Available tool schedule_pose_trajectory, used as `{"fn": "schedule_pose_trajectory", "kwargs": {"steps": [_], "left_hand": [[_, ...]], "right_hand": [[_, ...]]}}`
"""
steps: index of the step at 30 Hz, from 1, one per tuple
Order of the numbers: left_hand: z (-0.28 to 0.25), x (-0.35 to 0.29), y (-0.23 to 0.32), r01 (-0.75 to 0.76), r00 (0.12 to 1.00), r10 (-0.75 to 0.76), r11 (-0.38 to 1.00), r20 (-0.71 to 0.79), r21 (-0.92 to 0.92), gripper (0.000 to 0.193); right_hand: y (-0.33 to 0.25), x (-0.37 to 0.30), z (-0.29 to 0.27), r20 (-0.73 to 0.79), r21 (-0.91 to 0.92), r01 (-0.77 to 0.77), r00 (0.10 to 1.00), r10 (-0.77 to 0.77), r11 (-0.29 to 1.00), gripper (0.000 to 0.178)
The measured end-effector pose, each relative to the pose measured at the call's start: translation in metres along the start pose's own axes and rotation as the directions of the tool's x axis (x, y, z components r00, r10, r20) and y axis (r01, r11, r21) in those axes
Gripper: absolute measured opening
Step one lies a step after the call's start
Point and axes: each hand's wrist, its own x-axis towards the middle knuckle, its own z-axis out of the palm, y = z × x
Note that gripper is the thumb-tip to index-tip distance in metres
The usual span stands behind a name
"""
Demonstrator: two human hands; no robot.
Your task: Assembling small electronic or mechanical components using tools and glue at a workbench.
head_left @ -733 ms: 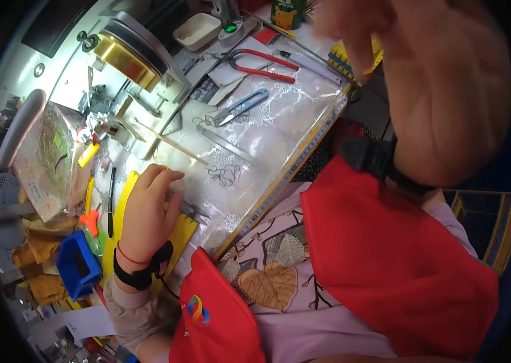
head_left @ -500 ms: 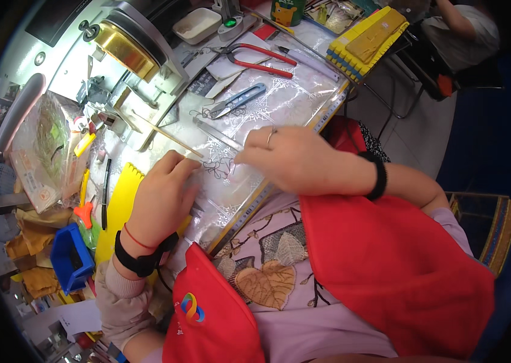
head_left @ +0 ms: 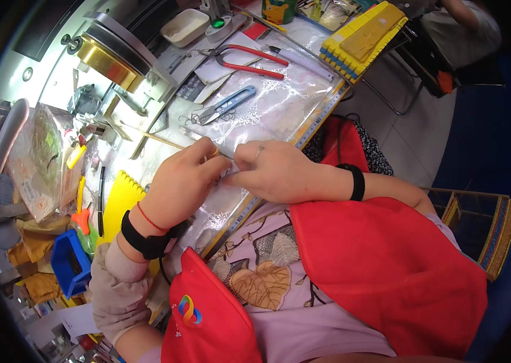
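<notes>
My left hand (head_left: 178,184) and my right hand (head_left: 275,172) meet above the near edge of the table, fingertips almost touching. Both have their fingers bent and closed in a pinch; whatever is between them is too small or hidden to make out. A slim metal strip (head_left: 208,138) lies just beyond the fingers, its near end hidden by them. A thin wooden stick (head_left: 154,136) runs from the machine toward my left hand. Farther off lie blue-handled thread snips (head_left: 229,104) with dark loops of thread beside them.
Red-handled pliers (head_left: 249,73) and a lilac pen-like tool (head_left: 305,63) lie farther back. A machine with a gold drum (head_left: 107,62) stands at the back left. A yellow rack (head_left: 361,39) sits at the far right corner. A blue bin (head_left: 69,261) is at the left. A measuring tape (head_left: 309,132) lines the near edge.
My hands have come together; the left moved right and its fingers closed toward the right fingertips. The thread tangle between them is now covered. The whole view has shifted slightly.
</notes>
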Motion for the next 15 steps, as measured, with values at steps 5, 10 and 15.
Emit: {"fn": "schedule_pose_trajectory", "kwargs": {"steps": [5, 10, 15], "left_hand": [[0.002, 0.001, -0.007, -0.065, 0.996, 0.068, 0.997, 0.06, -0.047, 0.021], [-0.013, -0.002, 0.01, -0.051, 0.993, 0.048, 0.998, -0.107, -0.032, 0.018], [-0.038, -0.019, 0.04, 0.063, 0.869, -0.206, 0.948, -0.45, -0.312, 0.018]], "right_hand": [[-0.003, 0.002, -0.004, 0.089, 0.004, -0.033, 0.996, 0.033, 0.999, 0.008], [-0.01, 0.014, -0.018, -0.08, 0.163, -0.136, 0.985, 0.15, 0.977, 0.01], [-0.035, 0.061, -0.046, -0.104, 0.41, -0.078, 0.986, 0.132, 0.909, 0.01]]}}
